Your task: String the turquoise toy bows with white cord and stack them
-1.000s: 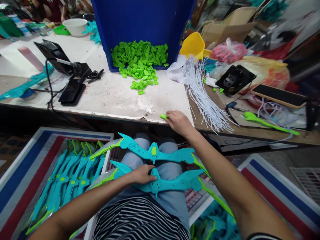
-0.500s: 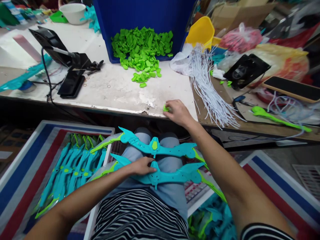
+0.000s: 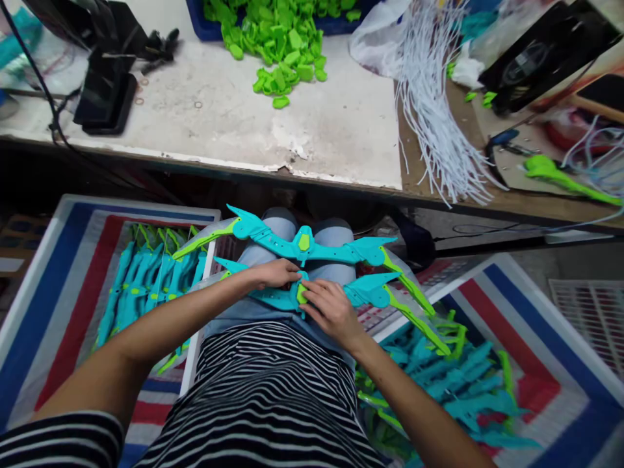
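Observation:
Two turquoise toy bows with lime-green limb ends lie across my lap. On the farther toy bow [image 3: 331, 252], a green piece sits in its centre. My left hand [image 3: 279, 273] grips the middle of the nearer toy bow [image 3: 366, 290]. At that same spot, my right hand [image 3: 334, 311] pinches a small green plastic piece [image 3: 301, 294] against the bow's centre. The fingers of both hands nearly meet there and partly cover the piece, so I cannot tell whether it is seated.
A heap of green pieces [image 3: 287, 49] spills from a blue bin [image 3: 207, 29] onto the worktable [image 3: 219, 130]. White cords [image 3: 429, 110] hang over its edge. Striped crates hold more bows [image 3: 141, 279] at left and a jumble of bows [image 3: 453, 377] at right.
My right hand has come from the table edge down to the nearer bow, bringing the green piece. My left hand stays by that bow's centre. The view has tilted downward.

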Tool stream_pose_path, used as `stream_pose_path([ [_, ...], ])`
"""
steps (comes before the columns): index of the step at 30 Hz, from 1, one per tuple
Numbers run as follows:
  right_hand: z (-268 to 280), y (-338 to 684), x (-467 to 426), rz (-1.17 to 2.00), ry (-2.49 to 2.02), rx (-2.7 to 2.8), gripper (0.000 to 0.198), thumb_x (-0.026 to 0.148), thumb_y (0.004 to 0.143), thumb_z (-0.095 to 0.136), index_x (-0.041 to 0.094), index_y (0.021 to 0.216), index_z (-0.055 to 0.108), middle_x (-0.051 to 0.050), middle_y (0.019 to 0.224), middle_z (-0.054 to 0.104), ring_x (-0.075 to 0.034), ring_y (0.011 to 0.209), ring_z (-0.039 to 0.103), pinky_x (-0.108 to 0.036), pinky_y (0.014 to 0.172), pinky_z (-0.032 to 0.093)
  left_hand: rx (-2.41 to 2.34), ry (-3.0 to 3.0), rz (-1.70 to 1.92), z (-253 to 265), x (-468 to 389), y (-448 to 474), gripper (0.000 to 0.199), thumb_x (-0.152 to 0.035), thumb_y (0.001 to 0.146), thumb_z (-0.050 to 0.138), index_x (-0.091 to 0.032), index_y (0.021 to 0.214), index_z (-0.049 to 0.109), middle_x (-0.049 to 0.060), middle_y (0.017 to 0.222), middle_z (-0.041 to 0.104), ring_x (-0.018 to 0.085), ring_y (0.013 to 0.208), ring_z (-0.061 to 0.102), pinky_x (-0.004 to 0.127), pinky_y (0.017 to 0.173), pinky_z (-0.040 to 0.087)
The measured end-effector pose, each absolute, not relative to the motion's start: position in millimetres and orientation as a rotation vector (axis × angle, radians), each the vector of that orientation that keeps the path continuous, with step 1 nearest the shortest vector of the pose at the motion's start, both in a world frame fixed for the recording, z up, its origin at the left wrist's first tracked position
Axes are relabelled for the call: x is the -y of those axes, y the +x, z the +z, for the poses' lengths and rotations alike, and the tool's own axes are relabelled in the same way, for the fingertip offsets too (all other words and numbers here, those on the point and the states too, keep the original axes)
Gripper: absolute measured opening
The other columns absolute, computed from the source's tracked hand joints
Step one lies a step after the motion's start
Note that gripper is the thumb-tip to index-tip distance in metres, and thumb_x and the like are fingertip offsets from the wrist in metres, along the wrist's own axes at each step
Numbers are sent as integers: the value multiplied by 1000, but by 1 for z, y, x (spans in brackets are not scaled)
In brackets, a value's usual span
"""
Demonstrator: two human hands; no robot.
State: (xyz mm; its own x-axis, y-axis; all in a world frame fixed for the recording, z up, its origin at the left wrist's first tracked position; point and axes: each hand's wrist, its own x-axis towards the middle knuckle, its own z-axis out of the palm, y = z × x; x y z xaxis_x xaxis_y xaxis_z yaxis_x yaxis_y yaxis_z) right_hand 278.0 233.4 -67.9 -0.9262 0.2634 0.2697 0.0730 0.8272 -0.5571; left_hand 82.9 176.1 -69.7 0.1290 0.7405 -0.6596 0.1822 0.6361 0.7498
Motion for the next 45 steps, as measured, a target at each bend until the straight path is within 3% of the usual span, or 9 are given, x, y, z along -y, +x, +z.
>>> stream_pose_path([
  [10,-86,278,-217,791,-443,2597,20,27,91,54,25,106,68,-9,115,67,-26,102,59,-46,86,52,-1272,937,547,-66,-169,75,41,-54,74,61,-14,76,55,-4,62,44,10,61,38,21,55,31],
  [15,-87,277,-210,915,-682,2472,14,32,88,58,23,96,66,-11,110,64,-25,101,60,-43,86,51,-1372,1052,574,-72,-168,79,41,-52,71,62,-13,71,52,-4,63,43,9,60,36,21,52,29],
  [19,-86,269,-218,1006,-963,2538,44,36,74,72,22,113,57,-9,102,66,-29,96,61,-46,82,49,-1407,1014,608,-76,-165,86,36,-47,70,62,-12,74,55,-3,63,46,9,60,38,20,51,30],
  [22,-87,263,-224,1008,-1047,2685,58,35,68,77,24,120,55,-7,93,69,-29,90,63,-47,81,47,-1449,956,617,-78,-164,87,33,-42,70,63,-11,80,60,-3,64,52,11,61,44,21,54,36],
  [29,-73,262,-249,1034,-813,2816,41,40,74,71,24,111,63,-6,93,71,-26,84,66,-38,72,50,-1716,1159,529,-67,-157,103,41,-31,77,62,-11,113,59,8,95,68,23,87,61,31,76,50],
  [32,-45,232,-294,919,-651,2709,22,38,87,56,24,99,68,-6,93,71,-24,84,64,-36,74,50,-1942,1374,475,-58,-139,126,44,-24,86,53,-14,129,49,17,127,57,28,112,56,40,92,47],
  [37,-2,109,-378,467,-629,2557,27,23,90,44,18,104,66,-10,106,67,-28,103,53,-44,95,40,-1908,1650,249,-60,-121,151,77,-25,77,69,-15,143,32,24,153,19,37,132,38,48,100,42],
  [41,8,11,-413,411,-691,2646,34,14,87,47,13,118,60,-13,129,55,-30,118,41,-44,99,36,-1913,1650,77,-61,-139,149,91,-29,73,74,-14,147,22,26,152,21,37,128,43,49,99,44],
  [45,10,-33,-421,305,-773,2754,30,13,89,44,14,114,61,-14,129,54,-31,119,40,-46,95,36,-1907,1615,-7,-54,-157,140,75,-17,79,61,-12,145,25,27,147,31,32,115,55,44,89,51],
])
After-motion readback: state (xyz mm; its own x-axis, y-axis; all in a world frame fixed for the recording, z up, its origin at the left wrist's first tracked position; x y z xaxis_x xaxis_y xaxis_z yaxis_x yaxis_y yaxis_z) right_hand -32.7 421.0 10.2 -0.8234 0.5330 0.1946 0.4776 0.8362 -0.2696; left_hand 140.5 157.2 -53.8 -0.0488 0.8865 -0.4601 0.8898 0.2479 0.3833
